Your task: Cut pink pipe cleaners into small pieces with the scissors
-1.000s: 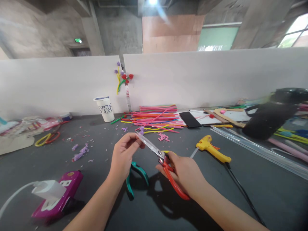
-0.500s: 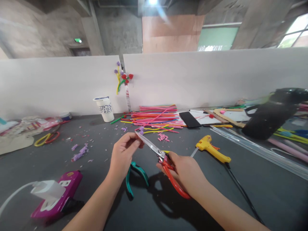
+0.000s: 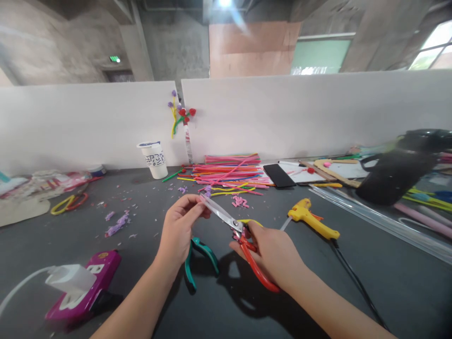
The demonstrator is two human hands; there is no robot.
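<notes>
My right hand (image 3: pixel 271 254) is closed round the red handles of a pair of scissors (image 3: pixel 226 217), whose steel blades point up and left. At the blade tips my left hand (image 3: pixel 180 226) pinches something small that I cannot make out. Both hands hover over the dark grey table (image 3: pixel 141 292). Teal-handled pliers (image 3: pixel 197 259) lie on the table just under my left wrist.
A yellow glue gun (image 3: pixel 312 221) with a black cord lies right of my hands. Several coloured pipe cleaners (image 3: pixel 229 174) are piled at the back, beside a white cup (image 3: pixel 153 159) and a black phone (image 3: pixel 278 175). A magenta block with a white charger (image 3: pixel 81 285) sits front left. Purple scraps (image 3: pixel 118 223) litter the table.
The hands and scissors have barely shifted; the blade tips have dropped slightly and my left fingers have slid a little along them.
</notes>
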